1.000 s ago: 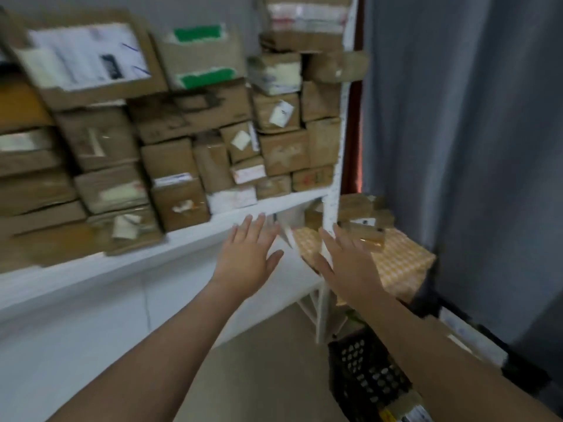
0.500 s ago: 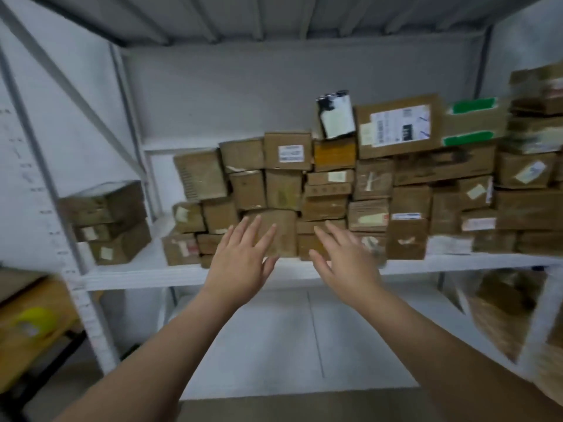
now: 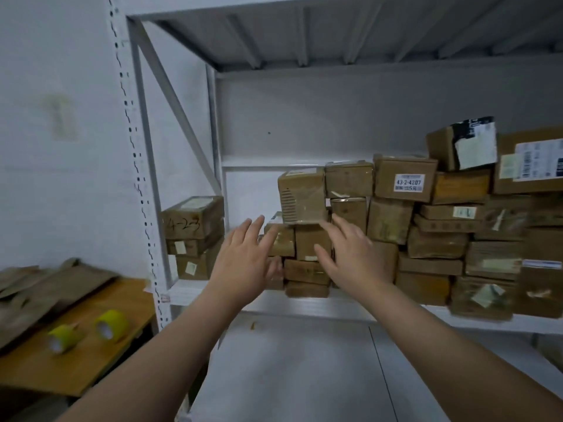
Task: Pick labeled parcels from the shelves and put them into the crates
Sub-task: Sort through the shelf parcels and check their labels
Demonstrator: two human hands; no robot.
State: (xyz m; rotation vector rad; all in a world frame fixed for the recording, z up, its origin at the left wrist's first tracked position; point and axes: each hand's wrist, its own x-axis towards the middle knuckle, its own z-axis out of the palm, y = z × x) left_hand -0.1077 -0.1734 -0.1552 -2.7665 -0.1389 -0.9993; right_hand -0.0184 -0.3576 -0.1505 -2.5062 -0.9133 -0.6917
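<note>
Nothing held, fingers spread: left hand [image 3: 243, 263], right hand [image 3: 350, 257], before brown cardboard parcels [image 3: 310, 242] stacked at the white metal shelf [image 3: 304, 306] front edge. Contact unclear (blur). Risk: pulling a lower parcel topples the tall taped top box [image 3: 301, 194].

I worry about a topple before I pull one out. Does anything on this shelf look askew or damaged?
Yes: the black-taped box on top of the pile sits tilted, not flat. The bottom-right box seems to jut over the shelf edge.
</note>
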